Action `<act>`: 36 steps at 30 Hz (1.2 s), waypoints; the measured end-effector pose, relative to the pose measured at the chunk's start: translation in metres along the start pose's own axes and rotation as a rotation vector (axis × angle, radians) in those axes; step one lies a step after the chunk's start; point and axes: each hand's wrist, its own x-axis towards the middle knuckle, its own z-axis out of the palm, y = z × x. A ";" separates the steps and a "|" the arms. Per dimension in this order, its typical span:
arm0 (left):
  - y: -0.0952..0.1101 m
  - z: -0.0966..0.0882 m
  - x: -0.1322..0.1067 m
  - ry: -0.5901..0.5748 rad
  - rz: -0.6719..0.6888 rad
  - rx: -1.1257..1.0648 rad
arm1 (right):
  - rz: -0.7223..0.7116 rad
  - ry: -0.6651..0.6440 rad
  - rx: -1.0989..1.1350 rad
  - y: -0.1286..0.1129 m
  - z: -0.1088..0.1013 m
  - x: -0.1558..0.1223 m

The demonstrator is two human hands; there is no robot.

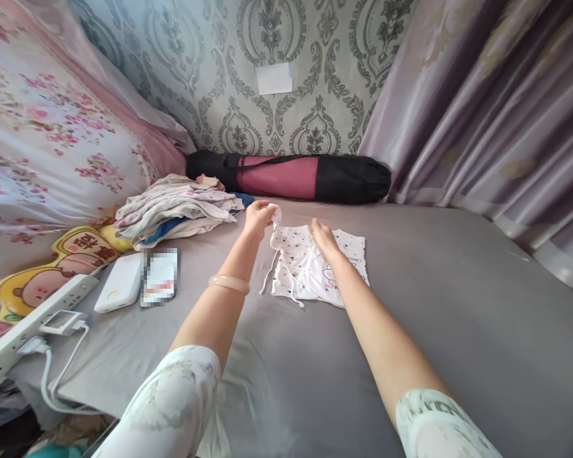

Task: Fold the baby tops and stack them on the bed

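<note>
A small white baby garment (315,267) with a fine print and thin ties lies spread on the grey bed sheet (434,305). My left hand (259,216), with a pale bangle on its wrist, pinches the garment's upper left corner and lifts it a little. My right hand (323,236) lies flat on the garment's middle, fingers stretched out and pressing the cloth down.
A pile of folded clothes (176,208) sits to the left, a rolled pink mat in a black bag (291,177) against the wall. A white power bank (119,283), a blurred card (159,277), a power strip (33,318) and a floral quilt (42,140) are at the left; curtains (496,108) hang right.
</note>
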 end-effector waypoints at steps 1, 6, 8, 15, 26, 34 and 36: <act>0.000 0.005 -0.002 -0.006 0.003 -0.003 | 0.116 -0.014 0.244 0.007 -0.008 -0.003; -0.005 0.033 -0.014 -0.029 0.016 -0.007 | 0.487 0.000 1.222 0.042 -0.029 -0.020; -0.008 0.044 -0.020 -0.052 0.016 -0.014 | 0.516 0.000 1.373 0.051 -0.028 -0.023; -0.026 0.082 -0.035 -0.146 0.059 0.001 | 0.490 -0.049 1.472 0.060 -0.022 -0.025; -0.044 0.096 -0.048 -0.331 0.248 0.157 | 0.480 -0.074 1.471 0.055 -0.027 -0.024; -0.070 0.046 -0.013 -0.159 0.264 0.475 | 0.379 0.062 1.347 0.059 -0.015 -0.020; -0.075 0.037 -0.011 -0.185 0.307 0.610 | 0.338 0.113 1.236 0.060 -0.012 -0.018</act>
